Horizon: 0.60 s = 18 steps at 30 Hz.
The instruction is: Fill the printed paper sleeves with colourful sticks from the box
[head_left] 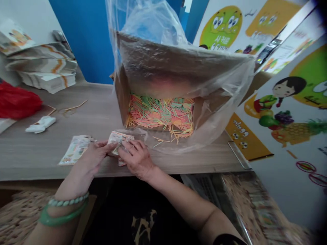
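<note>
Clear, crinkled plastic film (236, 83) lines an open brown cardboard box (121, 98) and trails onto the grey wood-grain surface (204, 160) close to the right hand (138, 158); should a finger or wrist snag it, I'd expect more of the thin pink, orange, yellow and green sticks (160, 114) to slide out over the box's low front, where a few loose ones (160, 140) already lie. Another risk is the small white packet with a red-patterned edge (116, 137), which could crease or tear if the two hands pull unevenly. The left forearm also comes so near the flat white printed packet (71, 153) that a careless shift might push that one towards the front edge; I can't tell whether they touch. As for the packet being handled, it sits between both hands, in front of the box and to the right of the flat one. The left hand (98, 151) is nearly closed, thumb and fingers gripping its left side, while the right hand, half curled, has its fingers bent over the face and gathered on it. What shows is pale, slightly rumpled and thin-looking, with a row of red marks along its top; the middle is hidden by fingers, so I can't say whether it's sealed.
</note>
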{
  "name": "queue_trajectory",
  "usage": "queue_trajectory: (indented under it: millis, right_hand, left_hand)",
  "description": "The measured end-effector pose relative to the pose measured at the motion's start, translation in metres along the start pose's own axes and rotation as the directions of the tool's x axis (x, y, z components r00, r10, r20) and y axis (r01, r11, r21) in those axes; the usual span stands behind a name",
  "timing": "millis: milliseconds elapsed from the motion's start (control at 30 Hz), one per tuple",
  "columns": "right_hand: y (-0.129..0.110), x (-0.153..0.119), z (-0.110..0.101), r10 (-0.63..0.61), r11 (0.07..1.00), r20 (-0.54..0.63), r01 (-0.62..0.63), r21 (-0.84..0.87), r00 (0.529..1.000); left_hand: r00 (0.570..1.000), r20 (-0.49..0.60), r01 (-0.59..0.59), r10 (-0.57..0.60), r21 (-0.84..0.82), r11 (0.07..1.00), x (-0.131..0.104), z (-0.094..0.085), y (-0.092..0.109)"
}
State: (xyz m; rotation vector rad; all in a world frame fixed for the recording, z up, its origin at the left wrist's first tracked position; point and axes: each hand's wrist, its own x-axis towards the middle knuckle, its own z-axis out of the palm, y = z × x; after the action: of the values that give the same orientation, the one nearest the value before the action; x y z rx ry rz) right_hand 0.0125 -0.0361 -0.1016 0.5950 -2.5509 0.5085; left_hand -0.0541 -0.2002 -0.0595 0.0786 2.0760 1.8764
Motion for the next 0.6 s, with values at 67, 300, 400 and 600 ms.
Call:
queue_trajectory:
  millis: [67,300,400,600]
  right_hand:
    - [-0.001,0.001,-0.006,0.116,0.984,0.017,-0.117,0.136,0.993]
    - [0.008,0.022,0.009,0.589,0.43,0.292,-0.598,0.676,0.753]
    - [0.019,0.021,0.008,0.652,0.491,0.277,-0.671,0.555,0.706]
    - [0.046,-0.001,-0.017,0.695,0.562,0.177,-0.68,0.472,0.697]
  left_hand:
    - [0.997,-0.066,0.034,-0.039,-0.078,0.996,0.004,0.008,0.004]
    - [0.979,-0.144,0.098,-0.145,-0.294,0.951,0.001,0.03,0.003]
    - [0.972,-0.213,0.063,-0.103,-0.187,0.98,0.003,0.027,-0.003]
    - [0.899,-0.264,-0.008,0.35,0.788,0.616,-0.005,0.025,-0.002]
